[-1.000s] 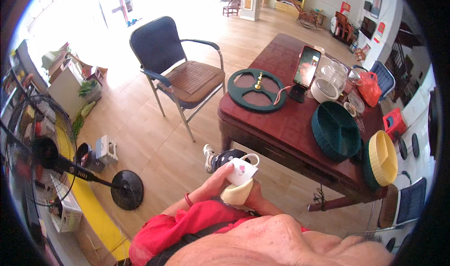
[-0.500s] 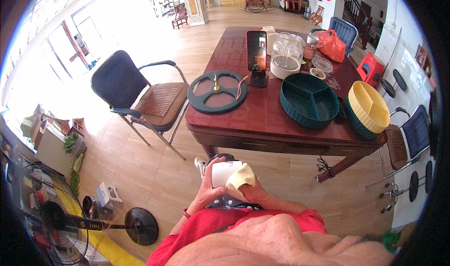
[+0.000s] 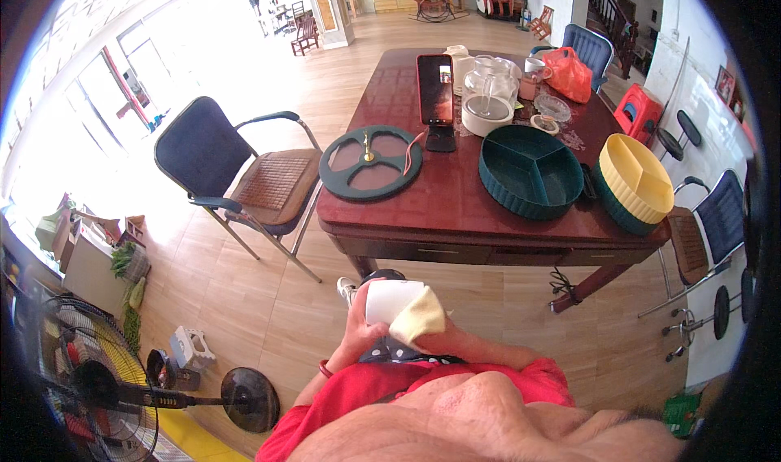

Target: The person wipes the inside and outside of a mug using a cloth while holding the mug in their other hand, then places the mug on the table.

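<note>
Low in front of my lap, on the near side of the table, my left hand [image 3: 363,325] is wrapped round a white cup [image 3: 392,300] that lies tilted on its side. A pale yellow cloth [image 3: 421,319] covers the right end of the cup. My right hand [image 3: 446,339] holds the cloth against that end, and its fingers are mostly hidden under the folds. The cup's opening does not show.
On the dark red table [image 3: 390,222] stand a green divided tray [image 3: 533,177], a yellow divided tray [image 3: 636,177] stacked in a green one, a green three-hole lid [image 3: 348,187], a propped phone [image 3: 437,92] and a glass jug [image 3: 488,96]. A chair [image 3: 211,149] and a fan [image 3: 89,381] stand left.
The cloth has shifted a little on the cup's end, and its folds lie differently. Both hands keep their hold; the whole view has moved slightly.
</note>
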The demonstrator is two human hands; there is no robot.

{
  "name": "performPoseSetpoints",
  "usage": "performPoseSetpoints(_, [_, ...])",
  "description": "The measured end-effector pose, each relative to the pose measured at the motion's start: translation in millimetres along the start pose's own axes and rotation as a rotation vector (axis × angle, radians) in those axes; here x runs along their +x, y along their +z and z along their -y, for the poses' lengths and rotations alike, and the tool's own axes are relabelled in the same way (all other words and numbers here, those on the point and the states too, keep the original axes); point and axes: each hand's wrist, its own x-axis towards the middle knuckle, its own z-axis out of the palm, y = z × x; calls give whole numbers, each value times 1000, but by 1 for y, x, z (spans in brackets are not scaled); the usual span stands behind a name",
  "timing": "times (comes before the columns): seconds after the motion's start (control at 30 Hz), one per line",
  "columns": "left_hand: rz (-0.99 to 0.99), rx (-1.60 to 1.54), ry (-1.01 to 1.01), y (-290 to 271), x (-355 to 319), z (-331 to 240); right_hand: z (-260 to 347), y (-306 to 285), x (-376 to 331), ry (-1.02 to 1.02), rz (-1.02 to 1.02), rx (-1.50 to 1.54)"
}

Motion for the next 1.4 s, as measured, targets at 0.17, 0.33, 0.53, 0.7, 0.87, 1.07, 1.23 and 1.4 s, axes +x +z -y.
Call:
performPoseSetpoints(0.17, [-189, 40, -404, -9, -4, 17, 35, 5, 17, 95, 82, -211])
performPoseSetpoints(0.33, [-111, -246, -303, 3, -2, 2, 14, 9, 5, 14, 57, -65])
performPoseSetpoints(0.53, [-199, -613, -444, -2, 6, -8, 6, 15, 18, 32, 173, -219])
performPoseSetpoints(0.7, [-218, -523, -514, 3, 6, -5, -29, 14, 4, 380, 171, 252])
performPoseSetpoints(0.87, [-248, 151, -198, 0, 3, 13, -82, 1, -24, 526, -230, 411])
performPoseSetpoints(1.07, [-178, 1027, 458, 2, 0, -19, -32, -15, 4, 529, -441, 5])
performPoseSetpoints(1.23, [46, 1054, 516, 4, -2, -18, -30, -16, 6, 535, -491, 71])
performPoseSetpoints(1.4, [247, 1050, 548, 10, 1, -18, -16, -13, 8, 511, -429, 11])
